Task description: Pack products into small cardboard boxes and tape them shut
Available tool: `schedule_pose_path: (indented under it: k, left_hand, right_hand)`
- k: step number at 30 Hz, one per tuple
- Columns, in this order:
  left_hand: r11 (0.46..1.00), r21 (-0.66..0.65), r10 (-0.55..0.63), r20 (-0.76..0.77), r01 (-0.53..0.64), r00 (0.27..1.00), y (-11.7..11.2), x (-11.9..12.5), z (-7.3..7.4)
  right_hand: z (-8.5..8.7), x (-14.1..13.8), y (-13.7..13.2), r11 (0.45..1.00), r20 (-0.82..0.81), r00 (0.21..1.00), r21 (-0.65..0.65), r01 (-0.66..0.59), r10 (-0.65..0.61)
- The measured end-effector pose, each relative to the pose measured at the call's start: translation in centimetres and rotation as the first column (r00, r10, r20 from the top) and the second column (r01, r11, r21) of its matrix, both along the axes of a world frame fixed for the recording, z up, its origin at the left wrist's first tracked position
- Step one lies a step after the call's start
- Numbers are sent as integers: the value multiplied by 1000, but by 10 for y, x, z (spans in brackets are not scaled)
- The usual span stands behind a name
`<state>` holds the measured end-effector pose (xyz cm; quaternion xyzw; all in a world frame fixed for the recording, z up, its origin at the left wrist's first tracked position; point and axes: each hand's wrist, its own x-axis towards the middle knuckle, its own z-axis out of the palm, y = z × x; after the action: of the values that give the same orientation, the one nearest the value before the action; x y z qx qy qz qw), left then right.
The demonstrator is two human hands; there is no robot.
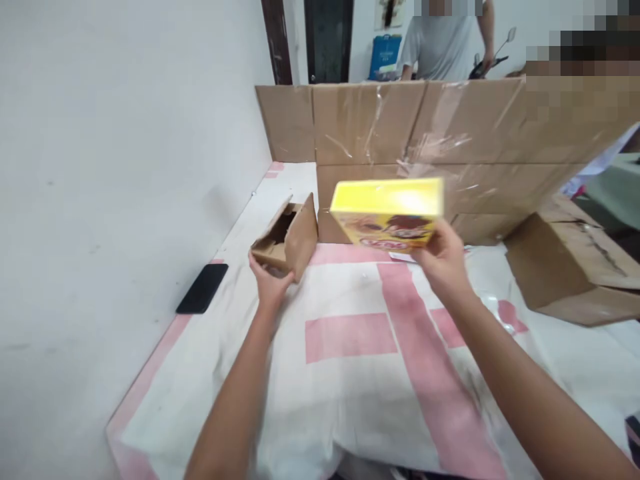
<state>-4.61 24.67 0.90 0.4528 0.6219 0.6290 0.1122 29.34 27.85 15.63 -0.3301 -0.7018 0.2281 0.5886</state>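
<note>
Okay, right hand (443,257) is up off the cloth (350,393), fingers clamped on the lower right corner of the yellow box (387,212). The box hangs in the air just above that hand, plain yellow face toward me, printed face underneath.

Left hand (270,283) is down low, gripping the near corner of the small carton (290,237). The carton lies on its side just ahead of that hand, open end turned away to the left, flaps loose.

Box and carton are apart, with the box well to the right of my left hand. I read this as the lining-up stage: box lifted, carton steadied, nothing inside yet.

As I judge it, the next move needs the carton's mouth swung round toward my right hand. The box's narrow end must square up with the opening, flaps kept clear, and my left grip must stay firm so the carton doesn't skid.

A phone (203,288) lies left of my left hand. A cardboard wall (400,120) stands beyond both hands, and a big carton (565,267) sits right of my right hand.
</note>
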Motion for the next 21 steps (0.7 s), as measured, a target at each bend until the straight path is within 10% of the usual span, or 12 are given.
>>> schedule_pose_path:
  k: [8,14,17,21]
  left_hand:
    - [834,-322,-526,-216,448,823,-151,42,17]
    - [844,-292,-537,-489,451,688,-166,112,68]
    - [887,-256,-453,-645,384,616,-169,136,97]
    - [784,-392,-616,-583,482,529,-161,142,117]
  right_hand:
    - [4,98,-52,987,-219,967,-58,-148,132]
    - [-31,118,-77,965,-260,948,-135,-226,186]
    - [-25,120,-87,984,-209,971,-110,-140,115]
    - [-9,118,-92,978,-91,980,-103,-184,175]
